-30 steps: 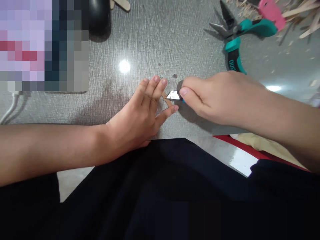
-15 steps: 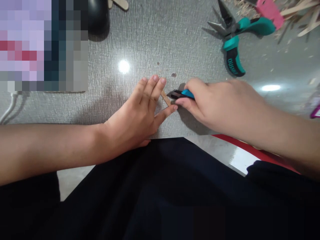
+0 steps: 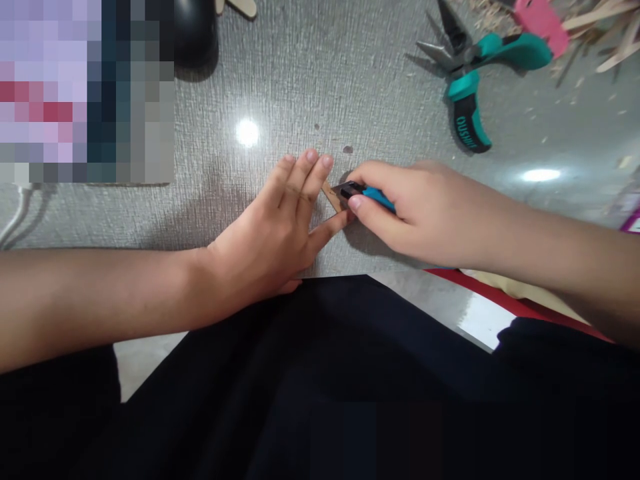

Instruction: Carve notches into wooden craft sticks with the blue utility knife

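A short piece of wooden craft stick [image 3: 329, 195] lies slanted on the grey textured table. My left hand [image 3: 280, 217] holds it down, the index finger at its upper end and the thumb at its lower end; the other fingers stretch out on the tabletop. My right hand [image 3: 425, 207] is closed around a blue and black utility knife [image 3: 379, 197]. The knife's blade points left, and its tip is at the stick between my left finger and thumb. Whether the blade has bitten into the wood is too small to tell.
Teal and black needle-nose pliers [image 3: 467, 73] lie spread at the upper right. Beyond them are a pink object [image 3: 540, 27], wooden sticks [image 3: 600, 15] and shavings. A black rounded object [image 3: 196, 37] and a white cable [image 3: 17, 213] are on the left. Dark cloth [image 3: 300, 373] covers my lap.
My right hand has shifted slightly left and turned the knife, bringing its blade from just beside the stick onto it. My left hand has stayed in place.
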{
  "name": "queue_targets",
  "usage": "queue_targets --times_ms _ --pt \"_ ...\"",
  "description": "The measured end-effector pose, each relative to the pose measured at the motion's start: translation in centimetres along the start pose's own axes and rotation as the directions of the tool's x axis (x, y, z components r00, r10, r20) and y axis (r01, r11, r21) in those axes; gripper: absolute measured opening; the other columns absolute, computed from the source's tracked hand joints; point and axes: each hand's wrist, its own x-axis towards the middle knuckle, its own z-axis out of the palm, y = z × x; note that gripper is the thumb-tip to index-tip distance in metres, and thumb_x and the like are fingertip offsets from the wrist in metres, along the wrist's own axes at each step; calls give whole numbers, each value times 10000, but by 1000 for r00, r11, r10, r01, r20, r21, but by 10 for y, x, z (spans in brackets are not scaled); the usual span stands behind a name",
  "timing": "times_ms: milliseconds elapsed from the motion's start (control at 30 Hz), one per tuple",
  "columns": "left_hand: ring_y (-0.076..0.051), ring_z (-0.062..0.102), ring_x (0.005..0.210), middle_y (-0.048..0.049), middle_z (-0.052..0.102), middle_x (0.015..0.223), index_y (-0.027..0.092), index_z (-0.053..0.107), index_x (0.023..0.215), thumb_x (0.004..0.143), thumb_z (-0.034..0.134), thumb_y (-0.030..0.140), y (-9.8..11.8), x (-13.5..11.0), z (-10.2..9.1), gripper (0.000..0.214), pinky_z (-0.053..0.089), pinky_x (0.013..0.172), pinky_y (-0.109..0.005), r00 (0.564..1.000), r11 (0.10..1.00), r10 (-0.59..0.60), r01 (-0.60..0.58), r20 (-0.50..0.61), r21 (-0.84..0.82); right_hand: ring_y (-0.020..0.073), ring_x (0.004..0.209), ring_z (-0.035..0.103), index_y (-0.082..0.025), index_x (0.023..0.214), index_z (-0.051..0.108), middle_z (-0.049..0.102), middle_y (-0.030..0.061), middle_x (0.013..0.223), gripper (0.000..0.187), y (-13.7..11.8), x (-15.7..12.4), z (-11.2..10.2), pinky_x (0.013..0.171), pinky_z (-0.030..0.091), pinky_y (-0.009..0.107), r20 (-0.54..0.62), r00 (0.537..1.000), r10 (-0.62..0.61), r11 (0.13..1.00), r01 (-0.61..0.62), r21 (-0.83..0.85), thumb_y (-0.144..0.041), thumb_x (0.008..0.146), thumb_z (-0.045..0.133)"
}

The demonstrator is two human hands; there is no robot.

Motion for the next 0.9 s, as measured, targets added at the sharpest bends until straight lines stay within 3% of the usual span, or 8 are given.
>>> queue_targets --times_ms 233,567,767,900 --pt "-642 152 1906 -259 195 2078 115 311 1967 1040 770 551 0 0 -1 1122 296 1529 -862 1000 1000 -1 1 -3 -10 303 738 712 -271 1281 788 782 50 827 342 3 8 -2 749 422 396 43 999 10 998 -8 -62 -368 1185 475" --pt "-643 120 1905 -222 215 2082 142 330 1960 1063 716 584 0 2 -3 1071 276 1525 -875 999 1000 -1 1 35 -6 300 725 690 -277 1258 787 751 44 792 349 1 8 -2 728 407 395 51 998 20 998 -17 -67 -386 1173 467" --pt "-645 129 1903 -237 208 2081 132 320 1963 1062 732 558 -1 2 -3 1078 276 1524 -877 1000 1000 3 -3 24 -15 231 595 501 -247 1158 723 664 28 742 345 -2 9 -5 680 343 391 44 999 -9 992 15 -125 -414 1177 421" --pt "-655 124 1902 -221 218 2082 146 317 1971 1083 702 581 0 1 -2 1062 276 1514 -904 1000 1000 3 -3 16 -21 247 632 530 -231 1149 743 685 63 777 380 -7 13 -11 700 355 408 86 996 18 982 -1 -190 -404 1182 406"
